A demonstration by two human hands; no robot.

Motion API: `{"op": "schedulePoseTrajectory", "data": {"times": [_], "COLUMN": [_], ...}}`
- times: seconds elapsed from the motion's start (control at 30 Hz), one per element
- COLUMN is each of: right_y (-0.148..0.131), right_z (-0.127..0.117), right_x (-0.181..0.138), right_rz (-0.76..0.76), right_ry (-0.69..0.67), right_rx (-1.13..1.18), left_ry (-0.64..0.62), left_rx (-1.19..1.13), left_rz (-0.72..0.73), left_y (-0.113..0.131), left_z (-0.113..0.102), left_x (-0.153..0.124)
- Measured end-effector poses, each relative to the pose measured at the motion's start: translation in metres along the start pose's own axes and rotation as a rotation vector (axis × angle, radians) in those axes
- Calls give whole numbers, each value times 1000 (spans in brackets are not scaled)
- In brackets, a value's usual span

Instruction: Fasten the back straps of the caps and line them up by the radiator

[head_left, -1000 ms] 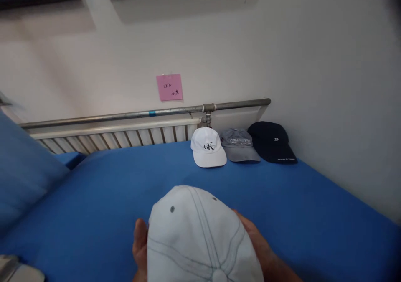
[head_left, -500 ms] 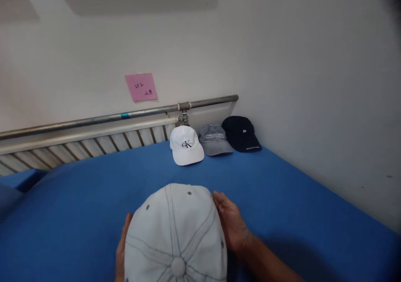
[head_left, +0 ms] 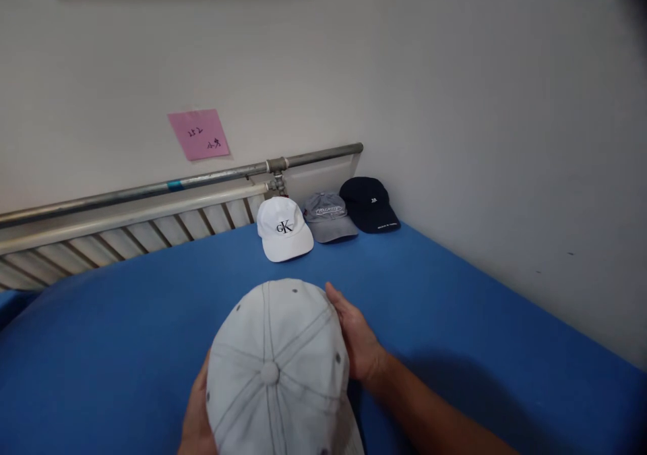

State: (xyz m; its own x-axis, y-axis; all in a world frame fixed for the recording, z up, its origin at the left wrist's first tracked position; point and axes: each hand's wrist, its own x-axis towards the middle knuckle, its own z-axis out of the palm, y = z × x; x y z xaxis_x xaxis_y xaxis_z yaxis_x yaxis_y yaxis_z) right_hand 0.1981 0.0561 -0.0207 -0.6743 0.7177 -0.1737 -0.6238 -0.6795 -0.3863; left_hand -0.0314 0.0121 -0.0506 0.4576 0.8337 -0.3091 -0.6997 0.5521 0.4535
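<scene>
A pale grey-white baseball cap with dark stitching is held between my two hands, its top button facing me and part of its brim showing at the lower right. My left hand grips its left side, mostly hidden behind the crown. On the right side, my right hand is closed against the cap, its fingertips partly out of sight. Beyond it, three caps stand in a row on the blue surface: a white cap with letters on the front, a grey cap and a black cap.
The blue surface runs back to the wall. A radiator with a metal pipe above it lines the far left edge. A pink paper note with handwriting is stuck to the wall.
My hands have brought the pale cap a little farther forward, so more of its crown and some brim show. The view has shifted slightly to the right; the three caps stay in place.
</scene>
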Motion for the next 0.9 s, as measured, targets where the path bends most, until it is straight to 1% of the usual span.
{"op": "schedulePoseTrajectory", "data": {"times": [0.1, 0.17, 0.23, 0.33, 0.43, 0.53, 0.63, 0.8, 0.9], "right_y": [-4, -5, -4, -1, 5, 10, 12, 9, 8], "right_z": [-5, -8, -11, -15, -19, -22, -23, -28, -33], "right_x": [6, 9, 13, 18, 23, 27, 29, 32, 34], "right_rz": [-11, -17, -38, -101, -116, -83, -68, -136, -131], "right_ry": [85, 141, 184, 258, 332, 371, 382, 412, 416], "right_rx": [33, 37, 25, 2, 10, 36, 68, 80, 67], "left_ry": [114, 195, 267, 287, 307, 358, 387, 455, 456], "left_rx": [-38, -51, -66, -85, -102, -98, -72, -46, -50], "left_rz": [3, 16, 47, 87, 65, 26, 30, 56, 86], "left_y": [-2, -1, 2, 5, 5, 4, 4, 7, 7], "left_z": [13, 12, 5, -5, -9, -7, -5, 0, 4], "left_x": [4, 7, 10, 14, 15, 15, 15, 18, 20]}}
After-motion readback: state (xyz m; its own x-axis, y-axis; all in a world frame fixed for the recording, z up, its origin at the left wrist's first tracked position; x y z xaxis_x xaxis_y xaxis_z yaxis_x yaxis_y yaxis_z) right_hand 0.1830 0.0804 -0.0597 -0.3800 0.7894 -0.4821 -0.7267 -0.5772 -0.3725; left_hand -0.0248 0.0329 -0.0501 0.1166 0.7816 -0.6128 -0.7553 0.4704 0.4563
